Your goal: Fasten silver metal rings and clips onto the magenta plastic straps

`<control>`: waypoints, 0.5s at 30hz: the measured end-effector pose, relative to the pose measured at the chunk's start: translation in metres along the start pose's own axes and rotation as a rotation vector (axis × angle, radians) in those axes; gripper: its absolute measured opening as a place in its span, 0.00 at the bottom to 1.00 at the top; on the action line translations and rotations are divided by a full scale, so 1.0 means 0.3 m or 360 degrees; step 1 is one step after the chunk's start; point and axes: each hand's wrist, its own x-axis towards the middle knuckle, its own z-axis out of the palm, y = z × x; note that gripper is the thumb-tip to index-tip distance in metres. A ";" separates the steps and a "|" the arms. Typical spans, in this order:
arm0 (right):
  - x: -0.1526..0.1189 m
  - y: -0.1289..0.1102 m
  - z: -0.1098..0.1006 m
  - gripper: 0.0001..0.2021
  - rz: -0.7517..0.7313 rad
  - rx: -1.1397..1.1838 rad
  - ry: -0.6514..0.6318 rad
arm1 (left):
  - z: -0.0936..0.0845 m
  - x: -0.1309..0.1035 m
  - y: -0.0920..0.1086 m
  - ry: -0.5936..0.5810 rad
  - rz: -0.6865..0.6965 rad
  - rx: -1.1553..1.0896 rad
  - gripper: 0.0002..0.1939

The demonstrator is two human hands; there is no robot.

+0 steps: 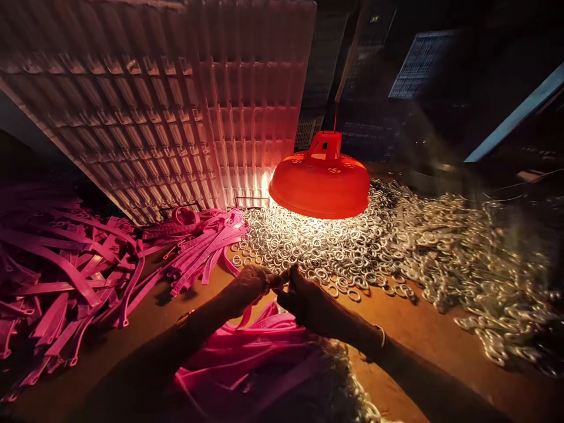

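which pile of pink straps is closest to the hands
The strap pile right under the hands, nearest the camera; the bundle by the rings and the left heap lie farther off.

No readable txt, labels, brands or nos. anywhere: nothing legible on the red lamp shade (320,185), the ribbed plastic tray (167,100), the pink straps (66,264) or the metal rings (352,247).

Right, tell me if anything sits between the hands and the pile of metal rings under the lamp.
Nothing visible does. The left hand and right hand meet just short of the metal rings, with only bare table between; the lamp hangs above.
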 end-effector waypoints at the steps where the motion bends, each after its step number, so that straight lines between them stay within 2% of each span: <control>1: -0.046 -0.026 0.003 0.14 0.0030 -0.0053 -0.0025 | 0.006 -0.030 0.026 -0.0070 -0.0023 0.0067 0.17; 4: -0.172 -0.077 0.023 0.14 0.0044 -0.0259 -0.0007 | 0.030 -0.107 0.043 -0.0331 0.0033 0.0219 0.18; 7: -0.263 -0.096 0.047 0.15 0.0201 -0.0233 -0.0026 | 0.065 -0.164 -0.021 -0.0509 0.0041 0.0162 0.17; 10: -0.319 -0.100 0.061 0.18 0.0587 -0.0002 -0.0027 | 0.109 -0.211 -0.088 -0.0544 0.0024 -0.0058 0.15; 12: -0.334 -0.105 0.059 0.22 0.0822 0.0143 -0.0022 | 0.137 -0.237 -0.107 -0.0517 0.0061 -0.0210 0.13; 15: -0.323 -0.123 0.050 0.28 0.0970 0.0280 -0.0027 | 0.162 -0.257 -0.103 -0.0439 0.0103 -0.0340 0.13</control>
